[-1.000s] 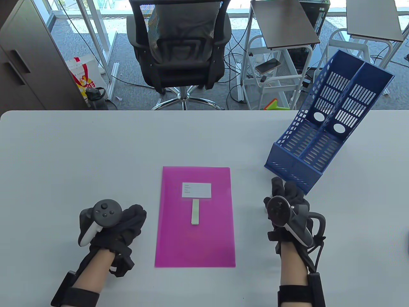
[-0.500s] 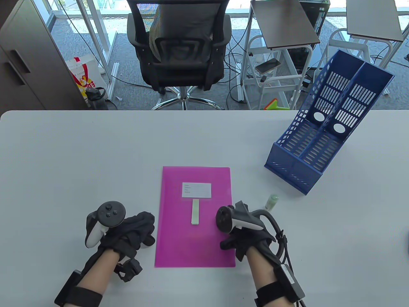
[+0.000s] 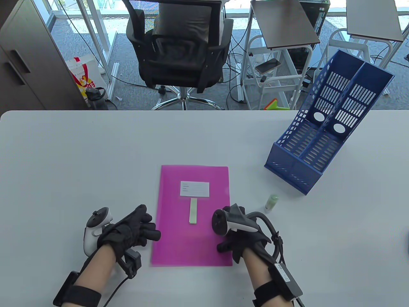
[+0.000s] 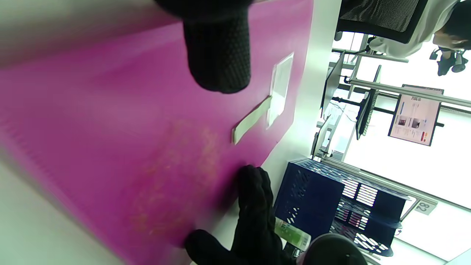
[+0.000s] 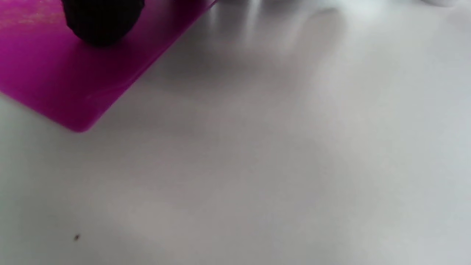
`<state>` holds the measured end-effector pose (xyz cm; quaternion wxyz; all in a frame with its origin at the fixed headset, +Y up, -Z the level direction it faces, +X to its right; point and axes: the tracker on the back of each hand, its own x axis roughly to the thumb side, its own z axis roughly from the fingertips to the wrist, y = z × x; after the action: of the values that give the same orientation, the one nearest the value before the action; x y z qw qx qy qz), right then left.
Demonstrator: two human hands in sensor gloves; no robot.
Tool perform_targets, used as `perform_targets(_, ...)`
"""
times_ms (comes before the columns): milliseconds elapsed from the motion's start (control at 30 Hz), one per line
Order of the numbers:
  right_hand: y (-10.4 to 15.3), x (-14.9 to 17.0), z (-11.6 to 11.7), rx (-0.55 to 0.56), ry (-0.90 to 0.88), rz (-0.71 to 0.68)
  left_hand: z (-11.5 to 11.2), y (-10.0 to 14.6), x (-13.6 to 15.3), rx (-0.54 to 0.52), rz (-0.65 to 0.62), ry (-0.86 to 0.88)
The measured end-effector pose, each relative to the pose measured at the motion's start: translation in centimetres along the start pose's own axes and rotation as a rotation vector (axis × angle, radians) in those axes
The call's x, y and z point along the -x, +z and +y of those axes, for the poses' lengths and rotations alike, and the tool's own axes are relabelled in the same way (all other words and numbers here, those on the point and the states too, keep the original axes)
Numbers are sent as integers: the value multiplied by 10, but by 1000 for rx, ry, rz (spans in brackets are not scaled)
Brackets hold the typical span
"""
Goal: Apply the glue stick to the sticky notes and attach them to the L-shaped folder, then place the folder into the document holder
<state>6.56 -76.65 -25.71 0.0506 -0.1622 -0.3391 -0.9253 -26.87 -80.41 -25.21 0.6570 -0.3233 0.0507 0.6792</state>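
Table view: the magenta folder (image 3: 191, 236) lies flat at lower centre of the desk (image 3: 64, 153), a pale sticky note (image 3: 193, 215) stuck under its white label (image 3: 194, 188); the left hand (image 3: 131, 228) has straight fingers touching the folder's left edge, grip apart; the right hand (image 3: 238, 238) rests on the right edge (grip cannot be told); the glue stick (image 3: 271, 202) lies right of it, near the blue document holder (image 3: 322, 128) at upper right.

Left wrist view: a fingertip (image 4: 219, 55) hangs over the folder; the right hand's fingers (image 4: 254, 206) touch its far edge.

Right wrist view: a blurred fingertip (image 5: 101, 20) sits on the folder corner, upper left.

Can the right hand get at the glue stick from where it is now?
Probably yes. The glue stick stands alone on the table, just beyond and right of the right hand, which rests on the pink folder's edge; nothing lies between them.
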Motion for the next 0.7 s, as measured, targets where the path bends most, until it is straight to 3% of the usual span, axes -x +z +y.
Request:
perform_targets(133,0,0,0,1,-7,-6,-9,-7,-8,6,-21,-150)
perform_targets(300,-1,1,0,9,-33,-29,-16,-5,-25,-77,-111,-415)
perform_targets(400,2,7,-7,123,-145,-48,-15,1,-34,-165,-174,-580)
perform_targets(533,15,24,-19,414,-503,-46,-8,13,-49,-237,-275,-674)
perform_targets(700,19,43,-15,480,-1148,-178,-3,21,-58,-248,-382,-671)
